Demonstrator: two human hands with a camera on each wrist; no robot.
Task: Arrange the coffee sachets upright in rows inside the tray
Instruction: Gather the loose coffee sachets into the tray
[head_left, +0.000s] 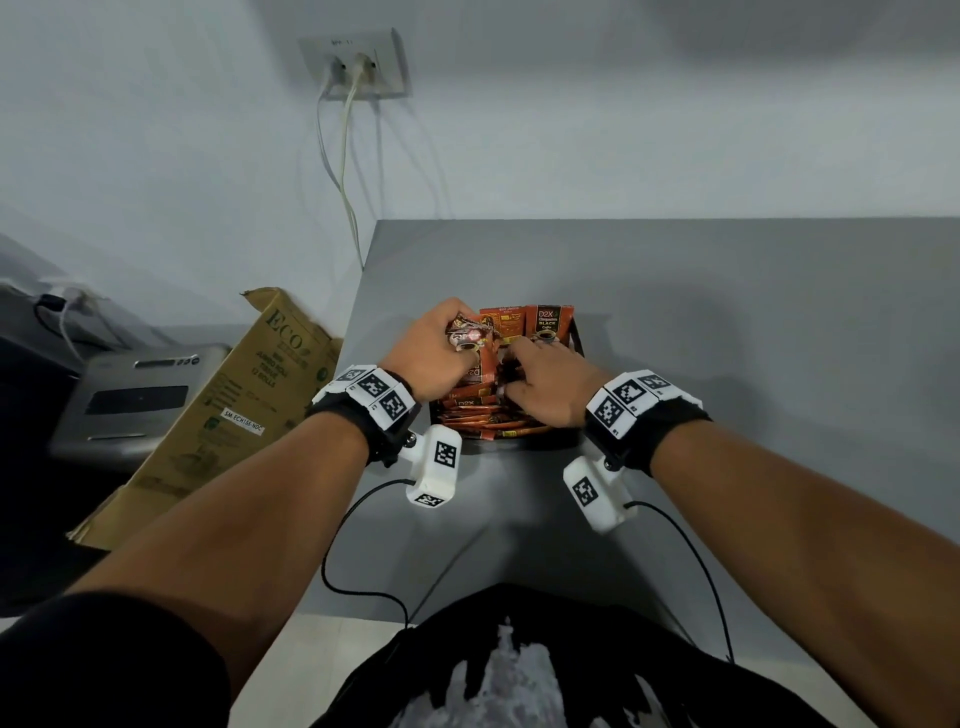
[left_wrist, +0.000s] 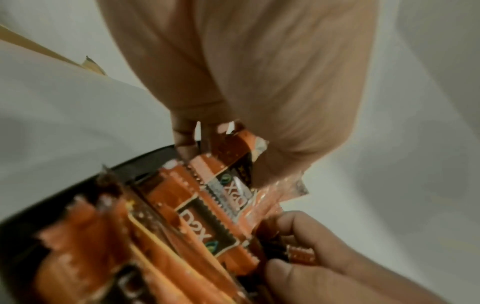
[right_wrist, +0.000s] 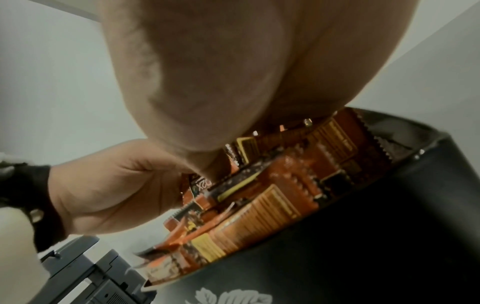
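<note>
A black tray stands on the grey table and holds several orange coffee sachets packed together. Two more sachets stand upright at its far side. My left hand is over the tray's far left and grips a small bunch of sachets, its fingers curled round them. My right hand reaches into the tray's middle. Its curled fingertips pinch the edges of sachets there. In the right wrist view the tray's dark wall and the sachet tops show below my palm.
A brown cardboard box leans against the table's left edge, and a grey machine sits beyond it. Cables hang from a wall outlet behind the table. The wrist camera cables trail across the table's near part.
</note>
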